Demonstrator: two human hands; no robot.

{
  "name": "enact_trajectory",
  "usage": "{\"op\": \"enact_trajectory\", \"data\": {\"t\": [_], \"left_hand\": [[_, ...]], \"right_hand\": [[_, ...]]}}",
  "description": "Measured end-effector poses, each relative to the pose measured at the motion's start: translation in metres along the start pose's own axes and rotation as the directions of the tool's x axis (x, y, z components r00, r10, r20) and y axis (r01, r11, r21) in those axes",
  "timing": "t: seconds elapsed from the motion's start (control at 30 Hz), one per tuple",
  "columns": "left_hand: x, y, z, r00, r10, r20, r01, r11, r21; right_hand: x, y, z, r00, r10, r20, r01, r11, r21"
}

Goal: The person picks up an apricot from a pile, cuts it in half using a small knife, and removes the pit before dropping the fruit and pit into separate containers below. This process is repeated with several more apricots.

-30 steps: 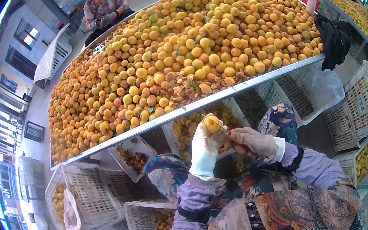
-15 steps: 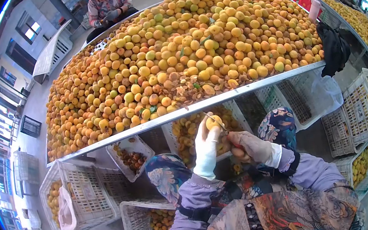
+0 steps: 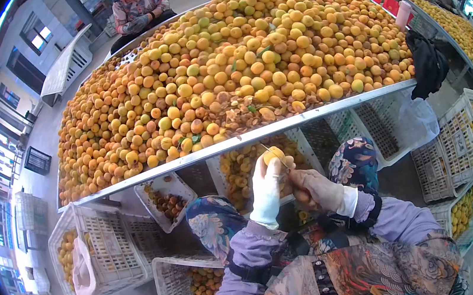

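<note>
My left hand [image 3: 265, 191], in a white glove, pinches a yellow-orange apricot [image 3: 273, 154] just below the table's front edge. My right hand [image 3: 319, 188], in a soiled glove, is closed around a knife [image 3: 264, 145]; its handle is mostly hidden by the fingers. The thin blade lies against the apricot, its tip showing above the fruit. Both hands are close together over a white crate [image 3: 311, 154] of apricots between my knees. How deep the blade goes into the fruit cannot be made out.
A metal-edged table [image 3: 230, 145] heaped with apricots [image 3: 181, 89] stretches ahead, with brown scraps [image 3: 238, 114] near its front edge. Plastic crates of fruit stand left [image 3: 106, 248] and right [image 3: 456, 139]. A black cloth [image 3: 429, 62] hangs at the right corner. Another person [image 3: 140, 8] sits across the table.
My right hand has turned slightly and its fingers have moved closer to the apricot. The orange knife handle showed before and is now mostly covered. The left hand keeps its hold.
</note>
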State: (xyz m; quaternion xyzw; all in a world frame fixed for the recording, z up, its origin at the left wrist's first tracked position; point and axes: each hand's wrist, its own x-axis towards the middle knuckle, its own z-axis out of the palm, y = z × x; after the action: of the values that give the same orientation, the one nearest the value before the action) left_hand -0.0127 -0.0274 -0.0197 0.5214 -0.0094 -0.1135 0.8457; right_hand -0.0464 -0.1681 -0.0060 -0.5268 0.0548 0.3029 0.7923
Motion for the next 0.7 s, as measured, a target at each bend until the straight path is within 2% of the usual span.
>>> {"op": "enact_trajectory", "data": {"t": [0.07,0.1,0.17,0.2,0.27,0.3,0.37,0.43,0.5,0.57,0.63,0.67,0.7], "left_hand": [[0.006,-0.004,-0.006,0.995,0.096,0.0,-0.094,0.976,0.196],[0.005,-0.003,-0.005,0.995,0.096,0.001,-0.095,0.976,0.195],[0.003,-0.001,-0.003,1.0,0.002,-0.003,-0.002,0.992,0.124],[0.004,-0.002,-0.005,1.0,0.002,-0.004,-0.001,0.992,0.124],[0.006,-0.006,-0.009,0.973,-0.223,0.058,0.23,0.938,-0.258],[0.005,-0.003,-0.006,0.972,-0.227,0.056,0.233,0.939,-0.254],[0.001,0.004,0.002,0.977,-0.211,-0.017,0.201,0.95,-0.239],[0.003,0.003,0.004,0.989,-0.15,-0.015,0.146,0.976,-0.164],[0.002,-0.001,0.006,1.0,-0.006,-0.013,0.006,1.0,0.025],[0.003,-0.001,0.005,1.0,0.009,-0.001,-0.009,0.996,0.084],[0.003,-0.003,0.008,0.976,0.199,-0.082,-0.177,0.96,0.219],[0.003,-0.005,0.006,0.966,0.246,-0.074,-0.214,0.932,0.293],[0.004,-0.005,0.005,0.966,0.247,-0.073,-0.216,0.931,0.295]], "right_hand": [[-0.002,-0.004,0.0,1.0,0.008,0.0,-0.008,1.0,-0.018],[-0.002,-0.005,0.0,1.0,0.016,0.001,-0.016,0.999,-0.036],[0.003,0.002,-0.002,1.0,-0.01,-0.028,0.008,0.998,-0.055],[0.005,0.008,-0.003,0.998,-0.034,-0.056,0.03,0.997,-0.074],[0.007,0.016,-0.005,0.995,-0.094,-0.01,0.093,0.99,-0.105],[0.007,0.019,-0.004,0.988,-0.151,0.036,0.154,0.98,-0.129],[0.005,0.017,-0.003,0.993,-0.118,0.002,0.118,0.989,-0.092],[0.003,0.007,-0.003,0.995,-0.094,-0.031,0.092,0.994,-0.06],[-0.001,0.002,-0.003,0.998,-0.05,-0.039,0.049,0.999,-0.019],[-0.001,0.003,-0.003,0.998,-0.037,-0.054,0.036,0.999,-0.027],[0.0,0.006,-0.003,0.997,-0.027,-0.069,0.025,0.999,-0.033],[0.002,0.01,-0.004,0.996,-0.039,-0.077,0.036,0.999,-0.034],[0.004,0.012,-0.004,0.995,-0.051,-0.084,0.049,0.998,-0.034]]}}
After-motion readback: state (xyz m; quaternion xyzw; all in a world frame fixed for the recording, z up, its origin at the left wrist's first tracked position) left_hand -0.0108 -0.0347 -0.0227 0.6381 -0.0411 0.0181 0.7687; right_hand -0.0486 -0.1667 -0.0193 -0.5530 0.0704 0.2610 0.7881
